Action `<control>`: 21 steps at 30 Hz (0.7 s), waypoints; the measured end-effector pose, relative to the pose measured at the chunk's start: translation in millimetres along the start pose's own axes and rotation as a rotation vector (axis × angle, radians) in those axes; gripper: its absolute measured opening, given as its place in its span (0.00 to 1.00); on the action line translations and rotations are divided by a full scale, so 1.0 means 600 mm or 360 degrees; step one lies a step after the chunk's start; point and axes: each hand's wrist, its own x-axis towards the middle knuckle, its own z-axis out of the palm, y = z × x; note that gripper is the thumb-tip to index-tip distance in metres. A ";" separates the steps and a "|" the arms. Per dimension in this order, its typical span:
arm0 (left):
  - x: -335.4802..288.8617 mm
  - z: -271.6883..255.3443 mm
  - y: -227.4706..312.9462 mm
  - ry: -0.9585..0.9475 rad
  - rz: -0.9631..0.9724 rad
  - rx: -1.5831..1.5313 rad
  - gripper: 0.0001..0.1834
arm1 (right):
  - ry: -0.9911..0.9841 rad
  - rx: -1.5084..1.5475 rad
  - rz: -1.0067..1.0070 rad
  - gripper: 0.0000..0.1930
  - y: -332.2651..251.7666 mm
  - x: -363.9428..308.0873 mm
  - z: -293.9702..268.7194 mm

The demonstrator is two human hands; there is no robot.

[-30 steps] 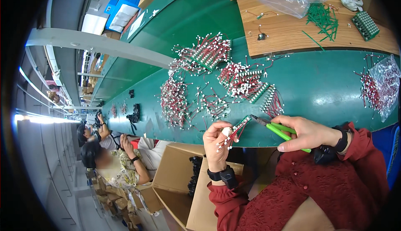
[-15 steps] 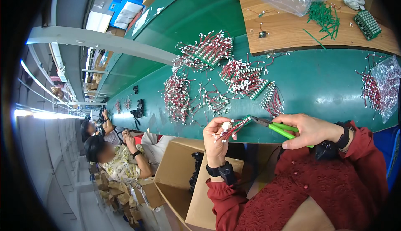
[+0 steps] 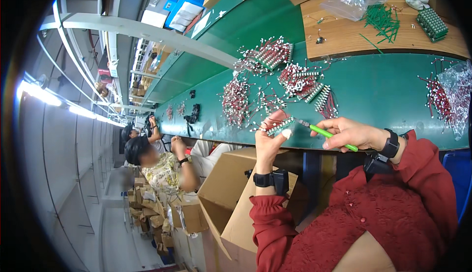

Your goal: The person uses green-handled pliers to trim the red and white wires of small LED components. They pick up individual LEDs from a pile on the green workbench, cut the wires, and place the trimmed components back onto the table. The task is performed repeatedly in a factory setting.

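Between the fingers of my left hand (image 3: 269,141) is a small green circuit board strip (image 3: 282,126) with red wires and white connectors. A white covering shows on one of that hand's fingertips. My right hand (image 3: 355,133) grips green-handled pliers (image 3: 322,131), seen edge-on, so how far the jaws are apart is hard to tell. The pliers' dark tip lies close to the strip's right end; whether they touch is unclear. Just beyond the strip lie a wired board panel (image 3: 325,100) and a loose group of wired pieces (image 3: 267,100) on the green table (image 3: 378,100).
More wired boards (image 3: 236,102) are heaped farther left and back. A wooden board (image 3: 344,38) carries green strips (image 3: 382,23) and a stacked panel block (image 3: 432,25). A clear bag (image 3: 457,87) lies at right. An open carton (image 3: 223,183) stands below the table edge; co-workers sit at left.
My left hand has turned the strip over to a more level pose. The pliers have rotated from showing two spread handles to edge-on. The whole view has shifted slightly.
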 end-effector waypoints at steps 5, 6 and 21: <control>-0.002 -0.012 0.012 0.0354 0.0045 -0.0080 0.14 | -0.0004 0.0029 -0.0133 0.25 0.018 0.008 0.020; -0.007 -0.022 0.013 0.0451 0.0086 -0.0126 0.14 | 0.0068 -0.0057 -0.0270 0.25 0.032 0.013 0.030; 0.050 0.015 0.032 0.1021 0.0409 -0.0071 0.11 | 0.0552 -0.0488 -0.0841 0.33 0.077 0.095 0.153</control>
